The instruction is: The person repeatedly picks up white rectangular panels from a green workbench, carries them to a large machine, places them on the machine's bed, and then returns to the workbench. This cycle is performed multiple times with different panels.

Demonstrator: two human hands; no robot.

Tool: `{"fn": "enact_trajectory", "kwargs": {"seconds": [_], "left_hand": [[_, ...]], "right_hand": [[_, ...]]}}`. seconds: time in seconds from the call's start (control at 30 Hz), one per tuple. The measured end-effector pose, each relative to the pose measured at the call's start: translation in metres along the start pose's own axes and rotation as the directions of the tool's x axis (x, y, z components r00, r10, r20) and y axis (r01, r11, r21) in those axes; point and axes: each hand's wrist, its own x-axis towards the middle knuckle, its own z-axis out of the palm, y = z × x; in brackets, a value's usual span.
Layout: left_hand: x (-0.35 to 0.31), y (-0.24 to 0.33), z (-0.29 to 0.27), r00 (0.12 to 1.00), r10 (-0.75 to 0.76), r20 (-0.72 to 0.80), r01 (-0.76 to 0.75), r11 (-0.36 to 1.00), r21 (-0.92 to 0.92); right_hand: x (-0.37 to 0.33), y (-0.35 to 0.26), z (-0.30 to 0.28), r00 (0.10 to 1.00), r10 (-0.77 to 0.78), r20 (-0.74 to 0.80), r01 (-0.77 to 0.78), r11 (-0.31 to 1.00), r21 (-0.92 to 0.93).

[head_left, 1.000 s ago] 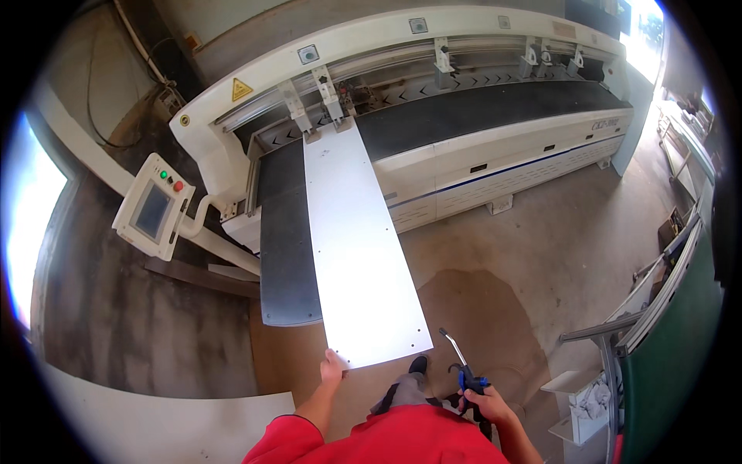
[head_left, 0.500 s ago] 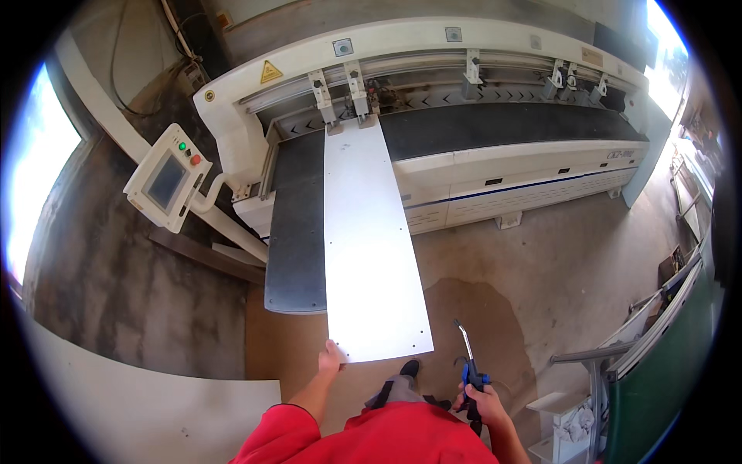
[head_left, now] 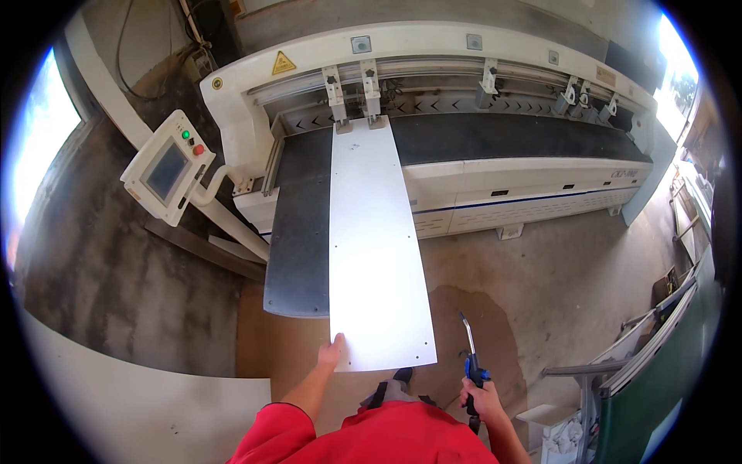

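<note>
At far left stands the control panel (head_left: 168, 166), then the dark machine bed (head_left: 297, 240), whose left wing shows beside the long white board (head_left: 379, 263). The board's long axis runs from the far edge of the bed toward the person, its near end jutting past the wing's front edge. Its far end sits below two clamps (head_left: 372, 89); whether they press on it, I cannot tell. The left hand (head_left: 331, 353), the nearer one, pinches the board close to its near left corner, thumb on top, fingers hidden. Right of the board's near right corner, well apart from it, the right hand (head_left: 483, 398) is wrapped around a blow gun (head_left: 474, 373), nozzle pointing away from the person. Floor (head_left: 556, 286) spreads between the board's right edge and a metal frame (head_left: 587, 370).
</note>
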Motion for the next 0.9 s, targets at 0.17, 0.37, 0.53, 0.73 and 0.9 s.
{"fn": "enact_trajectory", "kwargs": {"seconds": [0.17,0.37,0.53,0.73,0.9], "left_hand": [[-0.008,0.031,-0.008,0.992,-0.098,0.081,0.098,0.995,-0.004],[-0.033,0.051,-0.025,0.868,0.345,-0.358,-0.266,0.931,0.25],[-0.081,0.126,0.017,0.672,0.731,-0.118,-0.704,0.681,0.203],[-0.179,0.159,0.137,0.35,0.804,0.481,-0.856,0.482,-0.184],[-0.323,0.142,0.234,-0.132,0.455,0.881,-0.743,0.543,-0.392]], "right_hand": [[0.005,-0.004,0.003,1.0,-0.008,0.003,0.008,0.999,-0.031],[-0.001,-0.015,0.017,1.0,0.0,-0.023,-0.001,0.999,-0.048],[-0.014,-0.001,-0.012,0.996,-0.02,-0.087,0.025,0.998,0.061],[-0.038,0.016,-0.065,0.978,-0.162,-0.129,0.128,0.963,-0.238],[-0.124,0.022,-0.137,0.829,-0.348,-0.437,0.335,0.936,-0.111]]}}
